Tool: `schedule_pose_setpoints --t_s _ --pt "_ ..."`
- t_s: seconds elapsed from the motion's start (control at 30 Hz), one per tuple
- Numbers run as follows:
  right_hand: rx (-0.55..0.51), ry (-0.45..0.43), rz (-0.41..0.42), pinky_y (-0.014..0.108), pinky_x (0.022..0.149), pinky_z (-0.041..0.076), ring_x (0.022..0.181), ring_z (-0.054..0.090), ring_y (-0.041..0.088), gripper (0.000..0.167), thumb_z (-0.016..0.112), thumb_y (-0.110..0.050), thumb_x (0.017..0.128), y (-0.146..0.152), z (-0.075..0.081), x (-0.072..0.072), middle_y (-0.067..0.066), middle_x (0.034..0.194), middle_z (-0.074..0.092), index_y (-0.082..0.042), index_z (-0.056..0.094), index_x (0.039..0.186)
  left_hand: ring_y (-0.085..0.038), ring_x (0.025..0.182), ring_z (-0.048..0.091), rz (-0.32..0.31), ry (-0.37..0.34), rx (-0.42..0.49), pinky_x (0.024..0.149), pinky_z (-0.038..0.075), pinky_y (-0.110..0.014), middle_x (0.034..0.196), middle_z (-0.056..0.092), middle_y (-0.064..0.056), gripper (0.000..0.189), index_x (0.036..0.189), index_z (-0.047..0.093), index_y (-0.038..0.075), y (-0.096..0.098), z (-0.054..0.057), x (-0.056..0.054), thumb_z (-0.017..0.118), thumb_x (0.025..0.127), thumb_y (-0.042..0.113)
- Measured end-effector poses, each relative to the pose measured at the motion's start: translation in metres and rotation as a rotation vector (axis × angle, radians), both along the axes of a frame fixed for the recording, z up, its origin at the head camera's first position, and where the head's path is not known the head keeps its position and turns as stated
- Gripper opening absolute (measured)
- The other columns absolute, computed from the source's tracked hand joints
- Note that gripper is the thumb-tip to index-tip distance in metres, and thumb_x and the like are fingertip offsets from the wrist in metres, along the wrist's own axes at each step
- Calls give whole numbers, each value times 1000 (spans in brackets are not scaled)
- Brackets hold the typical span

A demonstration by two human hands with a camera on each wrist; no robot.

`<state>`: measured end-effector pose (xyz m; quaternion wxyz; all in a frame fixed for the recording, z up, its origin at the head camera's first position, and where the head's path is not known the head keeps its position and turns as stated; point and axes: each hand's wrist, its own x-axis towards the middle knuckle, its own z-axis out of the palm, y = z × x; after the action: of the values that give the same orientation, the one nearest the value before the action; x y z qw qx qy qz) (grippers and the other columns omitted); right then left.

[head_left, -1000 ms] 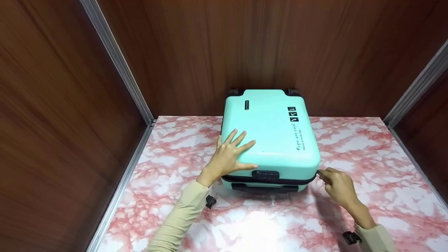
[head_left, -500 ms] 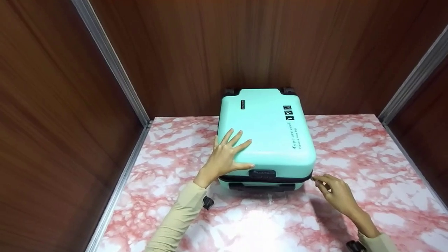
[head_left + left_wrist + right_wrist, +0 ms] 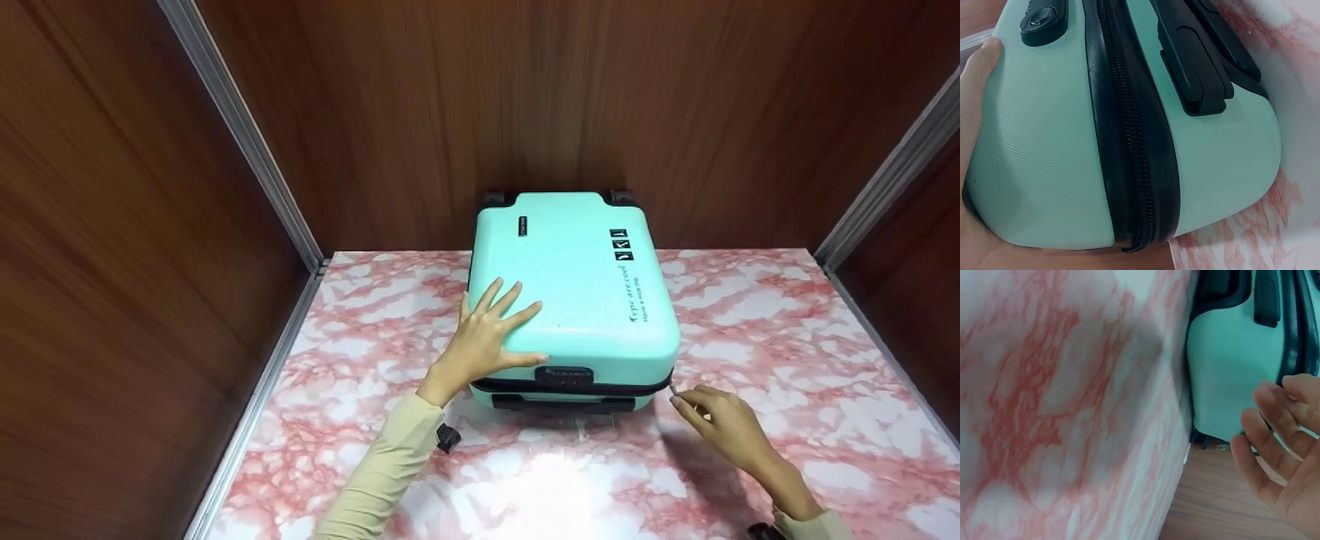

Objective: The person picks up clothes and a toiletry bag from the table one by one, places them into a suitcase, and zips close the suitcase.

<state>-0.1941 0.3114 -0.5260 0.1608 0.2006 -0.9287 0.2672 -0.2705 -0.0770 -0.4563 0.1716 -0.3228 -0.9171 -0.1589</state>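
A mint-green hard-shell suitcase [image 3: 574, 262] lies flat on the table, its lid down over the base. My left hand [image 3: 480, 337] rests on the lid's front left part with fingers spread; its thumb [image 3: 985, 59] reaches toward the combination lock [image 3: 564, 376]. At the front right corner, my right hand [image 3: 724, 424] pinches a small zipper pull [image 3: 673, 389] between thumb and finger. In the right wrist view the fingers mostly hide that pull. The black zipper [image 3: 1129, 112] runs along the front between lid and base, its teeth meshed where the left wrist view shows them.
The table [image 3: 360, 330] has a pink and white marbled top. Brown wood-grain panels [image 3: 540, 97] stand behind and at both sides, with metal strips [image 3: 247, 150] at the corners. The suitcase's wheels [image 3: 621, 197] are close to the back panel. A black carry handle [image 3: 562, 403] sits on the front.
My right hand has drawn slightly down and away from the suitcase's front right corner, and the small pull now shows at its fingertips. My left hand has stayed on the lid.
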Motion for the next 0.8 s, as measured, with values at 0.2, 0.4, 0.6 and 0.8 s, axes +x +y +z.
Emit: schedule_pose_setpoints --t_s 0.2,0.4,0.6,0.8 --pt "-8 27 -14 41 61 54 70 65 11 11 72 -14 92 0 5 4 -18 76 63 -19 75 82 -37 147 20 0 24 -2 99 20 -79 157 34 -9 83 147 49 30 0 -1 1 60 79 76" --pt "16 -2 11 39 62 54 72 67 14 5 73 -15 91 -3 10 6 -15 80 66 -16 77 88 -37 147 19 5 19 -1 99 19 -79 158 33 -9 83 148 48 30 0 -1 1 60 80 76" --pt "62 102 49 28 51 45 59 52 1 5 75 -5 86 -3 11 5 -18 69 55 -7 78 89 -36 148 18 18 21 -10 100 19 -78 158 32 -9 83 148 47 31 0 -1 2 58 80 77" --pt "81 200 80 23 45 31 53 31 -4 11 77 1 80 -2 8 4 -19 63 37 -9 73 78 -38 147 18 18 17 -35 100 20 -78 159 31 -10 83 150 45 31 1 0 2 55 82 77"
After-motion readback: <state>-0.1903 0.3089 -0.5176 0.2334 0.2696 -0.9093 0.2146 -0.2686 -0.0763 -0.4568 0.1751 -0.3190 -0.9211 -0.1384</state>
